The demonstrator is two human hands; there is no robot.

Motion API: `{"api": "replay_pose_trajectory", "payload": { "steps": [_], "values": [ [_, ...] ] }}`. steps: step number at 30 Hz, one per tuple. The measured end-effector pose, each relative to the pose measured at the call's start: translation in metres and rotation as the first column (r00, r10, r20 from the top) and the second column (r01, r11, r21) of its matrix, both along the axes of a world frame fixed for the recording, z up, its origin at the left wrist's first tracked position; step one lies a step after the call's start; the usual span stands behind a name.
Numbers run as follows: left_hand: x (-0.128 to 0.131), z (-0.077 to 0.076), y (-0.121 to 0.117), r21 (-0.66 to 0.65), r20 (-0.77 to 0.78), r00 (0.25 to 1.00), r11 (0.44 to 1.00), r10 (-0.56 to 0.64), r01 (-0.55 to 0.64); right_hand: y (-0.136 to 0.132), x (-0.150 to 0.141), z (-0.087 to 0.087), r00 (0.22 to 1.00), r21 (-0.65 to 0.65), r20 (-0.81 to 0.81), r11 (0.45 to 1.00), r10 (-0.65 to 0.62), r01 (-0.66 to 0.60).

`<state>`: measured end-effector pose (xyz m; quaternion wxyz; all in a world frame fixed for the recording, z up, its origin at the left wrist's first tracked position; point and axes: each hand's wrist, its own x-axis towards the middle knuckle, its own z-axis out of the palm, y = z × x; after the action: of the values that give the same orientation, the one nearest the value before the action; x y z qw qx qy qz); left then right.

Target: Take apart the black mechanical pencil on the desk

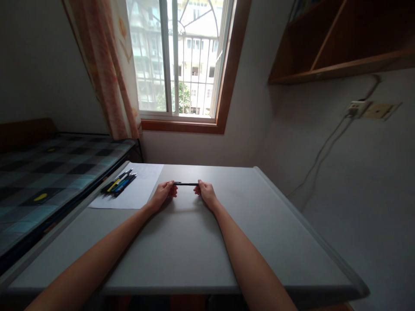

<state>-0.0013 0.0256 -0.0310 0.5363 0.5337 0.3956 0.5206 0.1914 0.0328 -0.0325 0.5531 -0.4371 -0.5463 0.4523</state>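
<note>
A slim black pen (187, 184) is held level between my two hands, a little above the table. My left hand (164, 191) pinches its left end, where a clip shows. On its right end my right hand (206, 190) is closed, thumb on top. The pen's two tips are hidden in the fingers. Left of my left hand, a bunch of pens (119, 182), black, yellow and blue, lies on a sheet of white paper (145, 183) with faint marks on it.
The pale grey table (253, 224) has raised side edges. A bed with a checked mattress (65, 164) stands to the left. Behind are a curtain (103, 69) and a barred window (194, 60). On the right, cables hang from a wall socket (355, 108) below a wooden shelf (324, 69).
</note>
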Motion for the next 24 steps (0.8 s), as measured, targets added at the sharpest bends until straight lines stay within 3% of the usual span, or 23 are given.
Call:
{"api": "replay_pose_trajectory", "payload": {
  "steps": [15, 24],
  "values": [
    [-0.002, -0.002, 0.003, -0.016, -0.033, 0.999, 1.000, 0.014, -0.015, 0.000, -0.001, 0.000, 1.000, -0.012, -0.018, 1.000, 0.011, -0.011],
    [-0.002, 0.009, -0.008, 0.070, -0.088, 0.996, 0.997, -0.010, 0.016, 0.002, 0.001, -0.001, 0.994, -0.057, -0.108, 0.998, -0.010, 0.003]
  ]
}}
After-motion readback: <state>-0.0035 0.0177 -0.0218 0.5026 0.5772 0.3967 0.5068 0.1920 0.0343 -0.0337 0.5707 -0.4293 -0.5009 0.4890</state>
